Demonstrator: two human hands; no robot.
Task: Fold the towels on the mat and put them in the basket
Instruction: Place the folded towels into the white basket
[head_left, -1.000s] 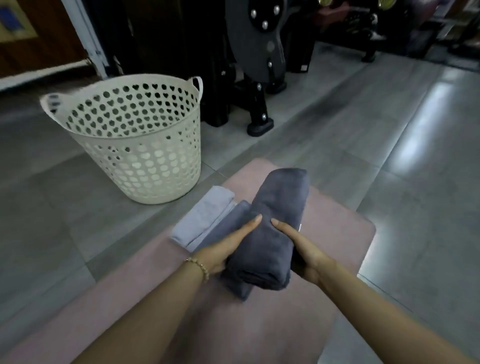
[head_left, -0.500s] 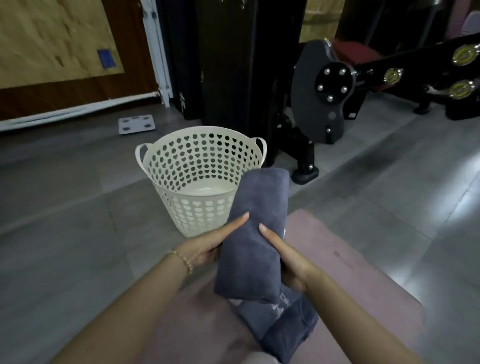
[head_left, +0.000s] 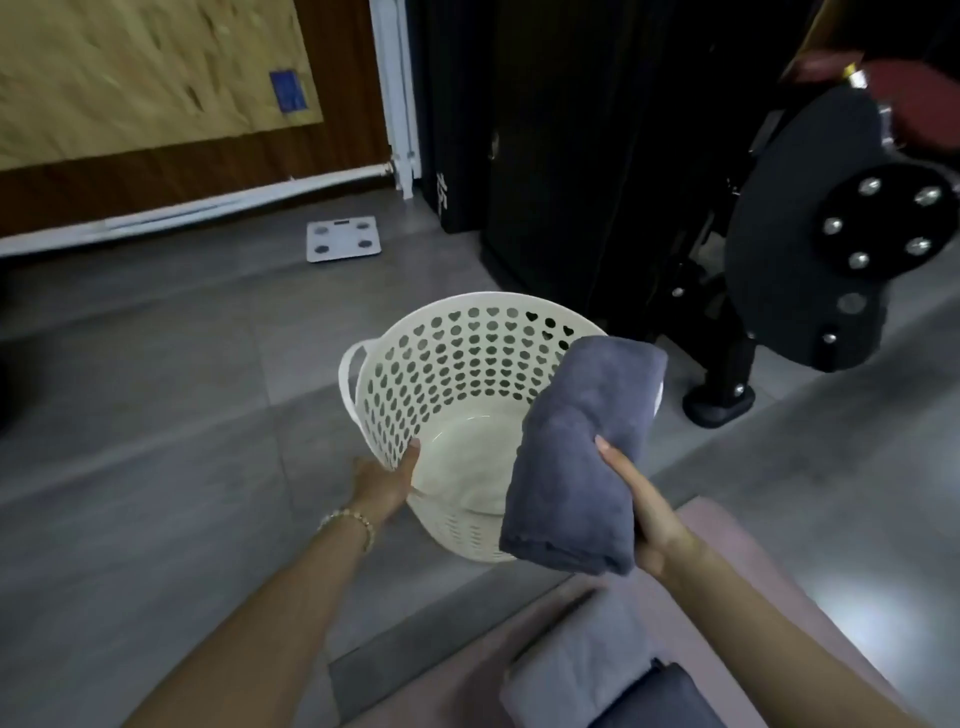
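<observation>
Two-handed: right hand (head_left: 649, 519) clutching folded grey towel (head_left: 576, 457), left hand (head_left: 384, 483) gripping basket (head_left: 467, 364) rim; next, lower it inside.

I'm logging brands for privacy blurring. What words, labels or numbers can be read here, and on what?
Nothing reads clearly.
White marks on the black cabinet: blurred, unreadable.
Blue label on the tan board: too blurred.
Floor scale: no legible print.
Basket and grey towel: no print shows.
</observation>
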